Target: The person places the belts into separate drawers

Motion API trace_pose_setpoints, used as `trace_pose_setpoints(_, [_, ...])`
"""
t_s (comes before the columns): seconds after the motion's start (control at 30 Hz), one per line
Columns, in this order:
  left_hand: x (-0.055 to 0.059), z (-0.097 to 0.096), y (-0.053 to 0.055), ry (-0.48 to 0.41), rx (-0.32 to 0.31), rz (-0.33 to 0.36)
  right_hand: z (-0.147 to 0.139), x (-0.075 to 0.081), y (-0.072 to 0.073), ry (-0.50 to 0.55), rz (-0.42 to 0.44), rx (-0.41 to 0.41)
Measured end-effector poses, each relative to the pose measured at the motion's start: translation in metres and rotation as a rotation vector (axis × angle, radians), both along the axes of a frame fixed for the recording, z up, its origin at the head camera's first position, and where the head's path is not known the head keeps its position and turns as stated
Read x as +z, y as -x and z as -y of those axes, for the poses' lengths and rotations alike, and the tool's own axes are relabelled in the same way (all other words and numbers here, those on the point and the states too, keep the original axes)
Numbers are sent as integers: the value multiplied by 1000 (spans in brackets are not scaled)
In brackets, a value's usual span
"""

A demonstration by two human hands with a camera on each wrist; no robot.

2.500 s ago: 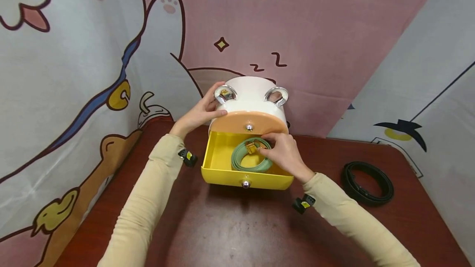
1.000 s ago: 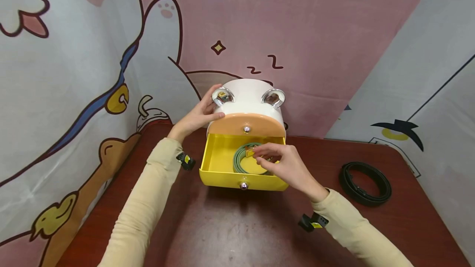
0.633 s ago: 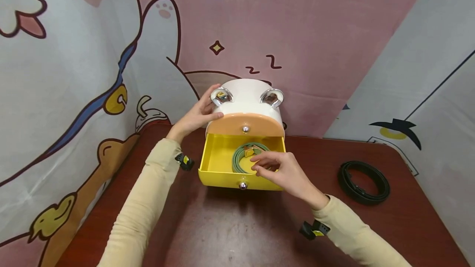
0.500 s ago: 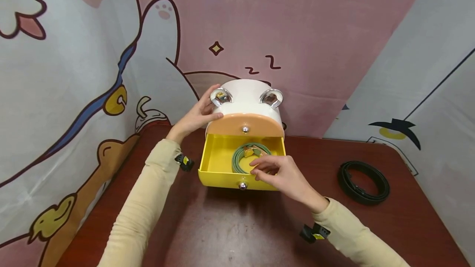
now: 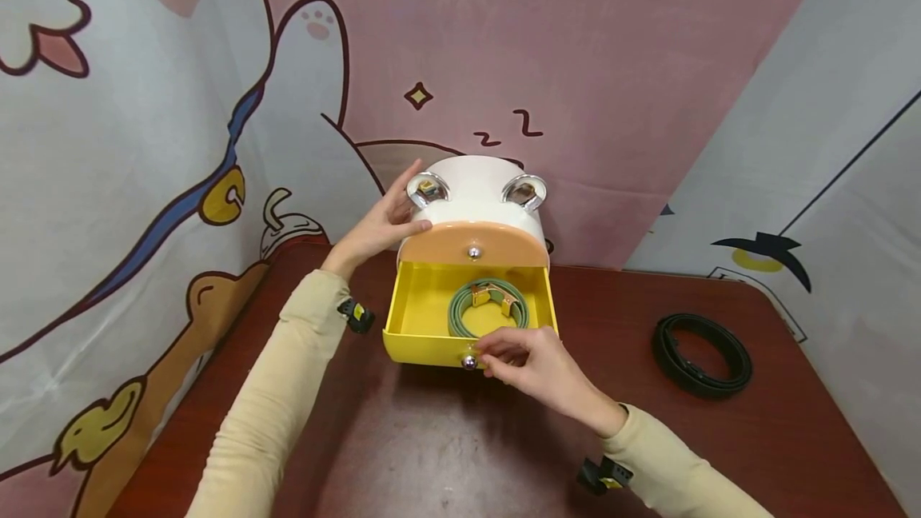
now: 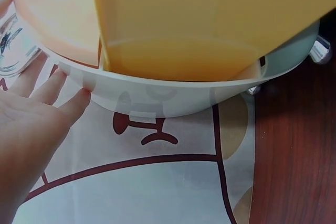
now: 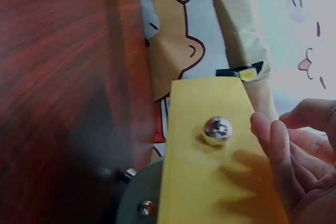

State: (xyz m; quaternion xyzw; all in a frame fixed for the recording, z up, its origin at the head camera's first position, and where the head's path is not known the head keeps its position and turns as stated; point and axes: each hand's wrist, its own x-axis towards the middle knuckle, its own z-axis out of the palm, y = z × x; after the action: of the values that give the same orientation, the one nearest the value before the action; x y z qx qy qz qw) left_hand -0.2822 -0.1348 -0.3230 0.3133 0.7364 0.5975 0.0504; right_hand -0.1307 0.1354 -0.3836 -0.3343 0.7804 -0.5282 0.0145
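A white storage box (image 5: pixel 478 182) with two silver ring-shaped eyes stands at the back of the table. Its yellow drawer (image 5: pixel 420 348) is pulled out and holds a coiled green belt (image 5: pixel 456 314) with a gold buckle. My left hand (image 5: pixel 381 229) rests on the box's left side; in the left wrist view its extended fingers (image 6: pixel 79 103) touch the white shell. Beside the drawer's silver knob (image 5: pixel 469 362) is my right hand (image 5: pixel 536 366), fingers loosely bent. The right wrist view shows a gap between those fingers and the knob (image 7: pixel 218 129).
A coiled black belt (image 5: pixel 734 354) lies on the right of the dark red table (image 5: pixel 446 454). Above the yellow drawer, a peach drawer front (image 5: pixel 507 242) with its own knob is shut. A cartoon-printed cloth (image 5: pixel 612 102) hangs behind.
My right hand has let go of the green belt's buckle and moved down and toward me to the drawer front. The belt now lies fully in sight. My left hand has stayed on the box.
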Motion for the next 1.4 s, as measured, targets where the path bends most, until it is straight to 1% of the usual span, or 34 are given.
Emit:
trace_pose_setpoints(0.1, [1,0,1,-2,-2,-10,3,-6,-2,1,-56,3])
trace_pose_setpoints(0.17, [2,-1,1,-2,-3,-10,5,-9,-3,2,-77,-1])
trace_pose_setpoints(0.37, [3,-1,2,-11,-19,0,9,-20,-3,6,-69,-6])
trace_pose_setpoints(0.43, [3,-2,2,-11,-23,-7,10,-23,-3,8,-63,-9])
trace_pose_setpoints(0.57, [2,-2,2,-12,-27,-8,9,-30,-3,20,-32,-18])
trace_pose_setpoints(0.67, [1,-2,2,-18,-27,-1,9,-37,-2,23,-39,-33])
trace_pose_setpoints(0.8, [1,-1,3,-16,-21,8,10,-45,0,41,-106,-70])
trace_pose_setpoints(0.9, [1,-1,3,-5,-12,19,12,-48,1,55,-159,-104])
trace_pose_setpoints(1.03, [2,-1,3,2,-7,37,16,-46,0,58,-194,-135])
trace_pose_setpoints(1.27, [4,0,3,17,-6,55,22,-22,-6,70,-206,-139])
trace_pose_setpoints(1.4, [5,-1,2,37,3,53,23,-16,-6,78,-216,-143])
